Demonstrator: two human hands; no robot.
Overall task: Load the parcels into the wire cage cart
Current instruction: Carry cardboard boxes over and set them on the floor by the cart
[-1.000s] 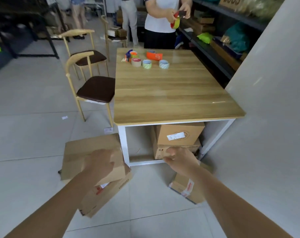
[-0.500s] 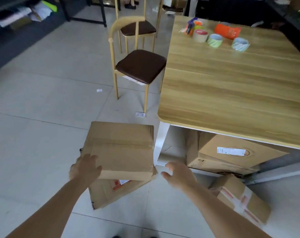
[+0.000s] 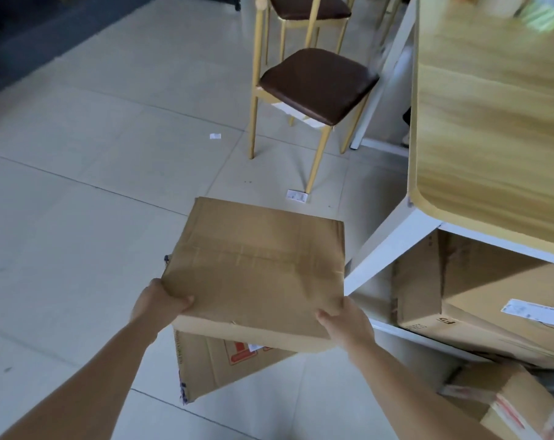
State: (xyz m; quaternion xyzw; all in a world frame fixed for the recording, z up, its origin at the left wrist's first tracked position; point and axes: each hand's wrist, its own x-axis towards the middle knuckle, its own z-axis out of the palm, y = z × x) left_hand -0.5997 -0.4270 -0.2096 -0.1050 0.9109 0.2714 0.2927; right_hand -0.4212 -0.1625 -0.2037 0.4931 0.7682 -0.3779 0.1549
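Flat cardboard parcel (image 3: 259, 268) held by left hand (image 3: 159, 304) and right hand (image 3: 345, 319), fingers curled round its 7 and 5 o'clock corners; lift it level, clear of box beneath (image 3: 237, 366).

**One head-worn view, tilted down at the floor**

We look from a single wide-angle camera on the person's head, facing forward and steeply down. Both forearms run in from the bottom edge, so we sit close: the left hand (image 3: 156, 304) and right hand (image 3: 348, 325) grip the near corners of a cardboard box (image 3: 259, 265) at mid-frame. The table (image 3: 491, 122) fills the right side, its edge bowed by the lens; a chair (image 3: 317, 81) stands at the top.
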